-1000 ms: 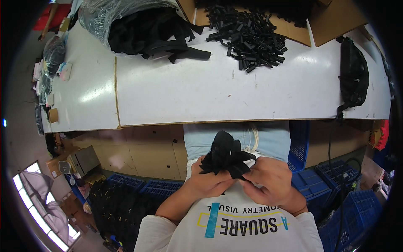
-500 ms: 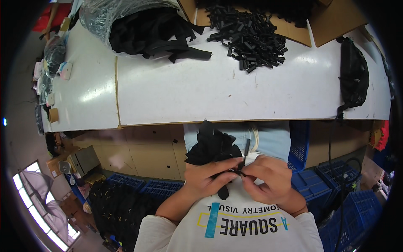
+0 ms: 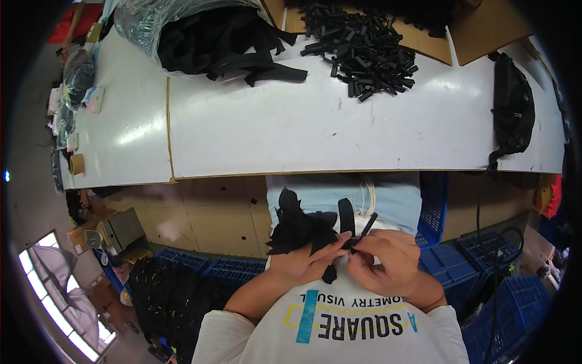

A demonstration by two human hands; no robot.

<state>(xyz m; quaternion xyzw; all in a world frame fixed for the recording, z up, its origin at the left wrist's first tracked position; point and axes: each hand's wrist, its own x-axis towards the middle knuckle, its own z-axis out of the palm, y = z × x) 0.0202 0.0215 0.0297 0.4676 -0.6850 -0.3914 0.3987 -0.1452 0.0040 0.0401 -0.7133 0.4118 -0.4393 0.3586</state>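
In front of my shirt, my two hands meet at their fingertips. My left hand (image 3: 300, 265) is closed on a bunch of black fabric strips (image 3: 298, 225), which sticks up past the fingers toward the table. One strip end (image 3: 346, 213) stands up apart from the bunch, and another hangs below my left fingers. My right hand (image 3: 388, 259) pinches a slim black stick-like piece (image 3: 368, 224), which slants up from the fingertips. Where strip and piece meet, fingers hide the detail. A heap of small black plastic pieces (image 3: 373, 64) lies on the white table (image 3: 273, 130) beyond my hands.
A clear plastic bag (image 3: 140, 33) spills black strips at the far left. An open cardboard box (image 3: 488, 36) stands behind the heap. At the right lies a black pouch (image 3: 513, 106). Blue crates (image 3: 448, 267) stand at my right, and a dark pile (image 3: 163, 297) at my left.
The bunch has shifted slightly left and a strip end now stands up beside it. The slim piece in my right hand has tilted to the right. My left fingers have straightened somewhat.
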